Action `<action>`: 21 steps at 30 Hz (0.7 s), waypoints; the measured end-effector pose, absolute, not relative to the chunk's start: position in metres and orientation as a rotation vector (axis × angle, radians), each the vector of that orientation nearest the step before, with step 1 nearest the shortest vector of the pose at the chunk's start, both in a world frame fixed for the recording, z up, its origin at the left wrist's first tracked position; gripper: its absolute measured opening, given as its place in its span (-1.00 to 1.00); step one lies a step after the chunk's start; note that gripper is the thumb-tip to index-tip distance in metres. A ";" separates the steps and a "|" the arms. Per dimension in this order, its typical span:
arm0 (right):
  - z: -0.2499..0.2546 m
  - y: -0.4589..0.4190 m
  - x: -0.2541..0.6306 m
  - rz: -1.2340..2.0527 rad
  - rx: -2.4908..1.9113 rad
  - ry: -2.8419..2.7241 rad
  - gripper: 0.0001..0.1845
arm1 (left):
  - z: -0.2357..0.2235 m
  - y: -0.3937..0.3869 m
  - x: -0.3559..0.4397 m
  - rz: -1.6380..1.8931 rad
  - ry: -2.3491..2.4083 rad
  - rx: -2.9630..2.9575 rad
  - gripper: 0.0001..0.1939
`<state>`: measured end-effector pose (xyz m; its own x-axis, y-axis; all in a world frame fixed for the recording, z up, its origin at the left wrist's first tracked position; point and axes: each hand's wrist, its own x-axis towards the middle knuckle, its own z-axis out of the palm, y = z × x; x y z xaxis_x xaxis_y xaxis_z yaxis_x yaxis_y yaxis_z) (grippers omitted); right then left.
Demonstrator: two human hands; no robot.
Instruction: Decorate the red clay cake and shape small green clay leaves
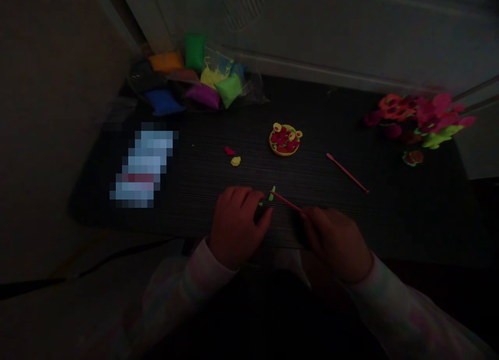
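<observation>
A thin pink clay-modelling tool (286, 200) is gripped in my right hand (337, 240), its tip touching a small strip of light green clay (272, 193) on the dark table. Just left of the strip, my left hand (238, 226) rests with curved fingers, thumb and forefinger apart. A tiny green bit (260, 203) shows between them; whether they touch it I cannot tell. Beyond the hands lie a red clay lump (230, 151) and a yellow clay lump (235, 161). Farther back sits a round yellow-rimmed clay piece (285, 140) filled with red and green shapes.
A second pink tool (346, 173) lies to the right. Colourful clay flowers (424, 116) stand at the back right. Several clay packets (202, 74) are heaped at the back left beside a wall. A bright, pixelated rectangle (145, 165) lies on the left of the table (202, 204).
</observation>
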<state>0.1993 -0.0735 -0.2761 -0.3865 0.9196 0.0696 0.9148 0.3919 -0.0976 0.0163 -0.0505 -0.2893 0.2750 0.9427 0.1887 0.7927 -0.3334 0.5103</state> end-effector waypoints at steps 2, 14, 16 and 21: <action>-0.277 -0.072 0.199 0.041 -1.658 -2.549 -0.70 | -0.290 -0.049 0.020 0.682 1.605 2.242 -0.78; -0.278 -0.068 0.200 -0.042 -1.572 -2.611 -0.72 | -0.292 -0.044 0.028 0.728 1.656 2.285 -0.85; -0.278 -0.068 0.199 -0.050 -1.569 -2.613 -0.72 | -0.292 -0.045 0.028 0.728 1.657 2.286 -0.85; -0.278 -0.069 0.198 -0.097 -1.556 -2.613 -0.74 | -0.292 -0.045 0.028 0.721 1.656 2.284 -0.85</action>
